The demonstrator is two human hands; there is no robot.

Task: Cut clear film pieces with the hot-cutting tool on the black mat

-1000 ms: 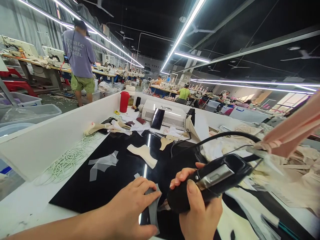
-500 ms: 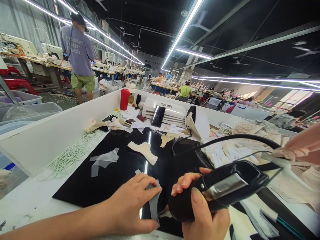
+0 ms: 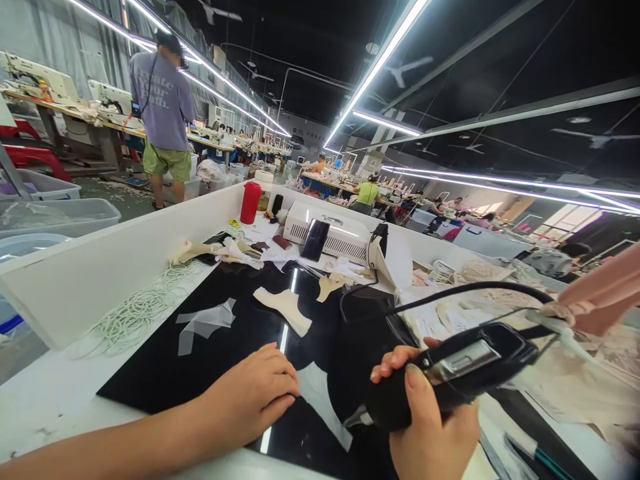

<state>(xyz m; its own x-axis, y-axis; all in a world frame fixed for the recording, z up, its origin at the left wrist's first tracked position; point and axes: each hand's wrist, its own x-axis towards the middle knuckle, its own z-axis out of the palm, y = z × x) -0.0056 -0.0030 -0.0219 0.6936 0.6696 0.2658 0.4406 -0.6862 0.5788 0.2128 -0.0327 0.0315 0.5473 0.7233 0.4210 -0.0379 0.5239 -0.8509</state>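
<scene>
Right hand (image 3: 435, 427) grips a black, bulky handheld tool with a silver metal plate on its upper side (image 3: 450, 370), fingers wrapped round the body and thumb laid along the near flank. Slim pointed metal tip (image 3: 357, 419) projects from the tool's front end, low down, at the near right corner of a pale grey, thin, curved sheet piece (image 3: 317, 397); contact between tip and sheet cannot be confirmed. The sheet lies flat on a glossy black rectangular board (image 3: 150, 373), between the two hands. Left hand (image 3: 255, 393) is palm down over the board, fingers together and loosely bent, just beside the sheet's left edge; nothing visible is held, but its underside is hidden, so whether it pins anything cannot be told. Black, thick, arching cable (image 3: 465, 285) runs near the tool's rear, where a pink fabric strip (image 3: 600, 293) is knotted. Beyond the hands, on the same board: a cream, thick, waisted pad piece (image 3: 284, 310) and, to its left, a whitish translucent angular scrap (image 3: 206, 322). Past the board's far edge, a black smartphone (image 3: 315, 240) leans against a white vented metal box (image 3: 327, 220); a red cylindrical cup (image 3: 251, 203) stands to the left. Pale green tangled cord (image 3: 140, 313) lies heaped left of the board.
</scene>
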